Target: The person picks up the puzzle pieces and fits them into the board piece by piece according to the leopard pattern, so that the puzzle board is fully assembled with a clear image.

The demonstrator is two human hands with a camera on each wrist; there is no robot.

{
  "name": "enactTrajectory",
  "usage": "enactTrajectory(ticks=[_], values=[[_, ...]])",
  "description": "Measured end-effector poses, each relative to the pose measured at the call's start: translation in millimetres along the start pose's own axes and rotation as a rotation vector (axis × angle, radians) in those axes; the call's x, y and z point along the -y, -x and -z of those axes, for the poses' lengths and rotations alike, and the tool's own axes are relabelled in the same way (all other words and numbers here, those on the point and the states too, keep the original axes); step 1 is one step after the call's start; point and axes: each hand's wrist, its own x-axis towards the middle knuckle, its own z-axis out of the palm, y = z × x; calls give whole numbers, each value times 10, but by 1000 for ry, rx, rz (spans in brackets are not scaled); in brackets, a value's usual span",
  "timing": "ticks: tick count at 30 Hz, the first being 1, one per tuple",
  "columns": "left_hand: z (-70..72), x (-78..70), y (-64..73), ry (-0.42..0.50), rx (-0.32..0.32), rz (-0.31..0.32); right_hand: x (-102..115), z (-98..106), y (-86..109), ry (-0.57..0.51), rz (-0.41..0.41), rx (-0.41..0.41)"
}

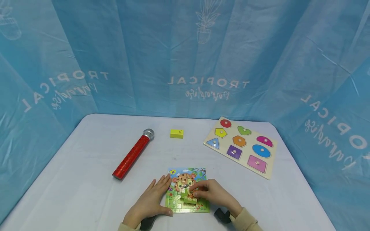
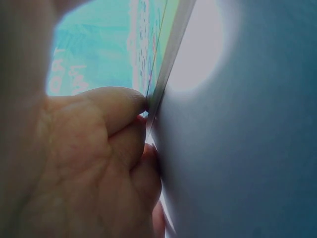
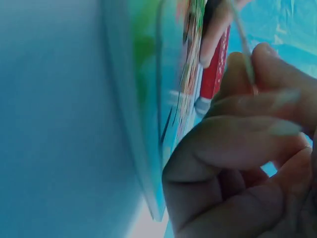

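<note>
A square jigsaw puzzle [image 1: 172,205] with a cartoon leopard on a green ground lies near the front of the table. My left hand [image 1: 152,199] rests beside it, fingers extended along its left edge and thumb at the lower left corner. In the left wrist view the fingertips [image 2: 140,101] meet the board's edge. Over the lower right of the picture, my right hand [image 1: 216,194] pinches a green jigsaw piece [image 1: 189,200] between thumb and finger. The right wrist view shows that piece edge-on as a thin strip [image 3: 243,47], tilted up from the board.
A red glitter microphone [image 1: 131,158] with a silver head lies at the left. Behind the puzzle sits a small yellow block [image 1: 176,133]. A wooden peg board [image 1: 245,164] with colored shapes lies at the right. Blue printed cloth [image 1: 150,57] hangs behind the white table [image 1: 86,192].
</note>
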Motion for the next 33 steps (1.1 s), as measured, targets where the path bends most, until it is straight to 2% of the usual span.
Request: enactTrajectory(ticks=[4,11,20,26,33], values=[[-8,5,-8,-5,1,3,12,-55,-26,23,56,17],[-6,-1,7,3,2,4,73,-138,-94,88,22,32],[0,-4,10,4,14,12,94,-96,-92,144,42,85],[6,-9,4,1,5,6,171,-167,-88,270,61,47],[12,-24,6,15,6,14,140,-188,-77,256,46,17]])
